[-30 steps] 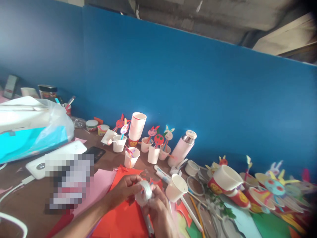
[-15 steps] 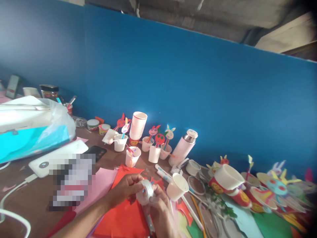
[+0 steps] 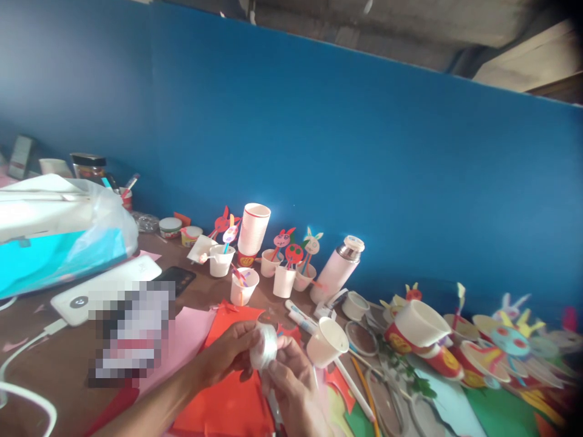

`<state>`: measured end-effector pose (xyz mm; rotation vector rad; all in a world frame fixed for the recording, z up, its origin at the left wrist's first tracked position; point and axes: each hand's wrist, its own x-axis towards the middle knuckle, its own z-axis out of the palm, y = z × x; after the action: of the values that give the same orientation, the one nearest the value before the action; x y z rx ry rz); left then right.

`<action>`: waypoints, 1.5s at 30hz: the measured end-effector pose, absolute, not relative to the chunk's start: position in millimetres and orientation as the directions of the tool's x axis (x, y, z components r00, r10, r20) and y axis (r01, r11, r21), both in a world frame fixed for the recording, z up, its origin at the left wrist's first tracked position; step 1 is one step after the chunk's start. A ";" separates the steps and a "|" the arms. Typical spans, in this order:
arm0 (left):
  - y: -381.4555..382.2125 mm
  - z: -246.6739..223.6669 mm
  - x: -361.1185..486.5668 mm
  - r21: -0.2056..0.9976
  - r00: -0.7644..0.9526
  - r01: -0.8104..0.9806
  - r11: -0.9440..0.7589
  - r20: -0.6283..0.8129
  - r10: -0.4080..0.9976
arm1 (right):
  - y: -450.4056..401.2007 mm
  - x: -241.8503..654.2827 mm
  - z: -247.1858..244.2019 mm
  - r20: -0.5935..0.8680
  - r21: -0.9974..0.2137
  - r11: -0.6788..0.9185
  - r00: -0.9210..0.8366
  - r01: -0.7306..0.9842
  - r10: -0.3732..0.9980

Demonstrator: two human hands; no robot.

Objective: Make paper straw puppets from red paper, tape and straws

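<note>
Surface: brown counter (image 3: 59, 364), crowded, set against a blue wall (image 3: 364, 152); bare concrete ceiling above. Far left: a clear plastic bag (image 3: 68, 230) over white and turquoise contents, a white flat device (image 3: 107, 285) with a cable, a dark phone (image 3: 178, 278). Centre: a stack of white paper cups (image 3: 253, 229), several single cups holding paper animal faces on sticks (image 3: 294, 255), a pink flask (image 3: 337, 270) leaning toward the wall. Right: a tipped white cup (image 3: 327, 342), red-banded cups (image 3: 416, 334), cut paper figures in many colours. Sheets of orange paper (image 3: 223, 406) and pink paper (image 3: 186, 340) lie under the hands.

Hands: left hand (image 3: 230, 352) and right hand (image 3: 289, 379) meet over the orange paper. Both sets of fingers are closed on a roll of clear tape (image 3: 265, 346), held just above the sheet near the bottom centre of the view.

Change from the earlier frames: the tape roll now shows more edge-on, turned between the hands, and sits slightly higher. Counter items keep their places; the view has shifted only slightly.
</note>
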<state>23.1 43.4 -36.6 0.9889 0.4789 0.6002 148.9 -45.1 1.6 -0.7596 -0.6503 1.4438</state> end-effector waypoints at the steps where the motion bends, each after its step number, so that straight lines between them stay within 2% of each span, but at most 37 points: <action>1: 43.7 -37.2 23.0 0.875 0.745 -0.253 0.413 -0.096 0.660 | -45.5 148.8 1.5 -0.048 -0.789 -0.019 0.030 -0.614 0.998; 23: 45.6 -43.5 20.0 0.871 0.739 -0.271 0.409 -0.084 0.669 | -49.4 147.6 -18.1 -0.021 -0.834 0.033 0.091 -0.551 0.996; 31: 46.2 -38.8 21.2 0.858 0.751 -0.310 0.410 -0.043 0.659 | -46.9 150.8 -19.1 0.050 -0.821 0.045 0.007 -0.569 0.999; 40: 45.4 -47.8 23.5 0.872 0.759 -0.298 0.388 -0.029 0.650 | -51.6 146.7 -15.3 -0.052 -0.829 0.028 0.126 -0.558 0.991; 45: 42.7 -44.2 24.5 0.878 0.774 -0.293 0.378 -0.014 0.633 | -50.8 145.5 -19.9 -0.033 -0.813 0.036 0.109 -0.581 0.994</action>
<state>24.5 42.7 -44.2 1.0233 0.3788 0.6099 145.5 -50.8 -19.9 -0.7934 -0.6664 1.3577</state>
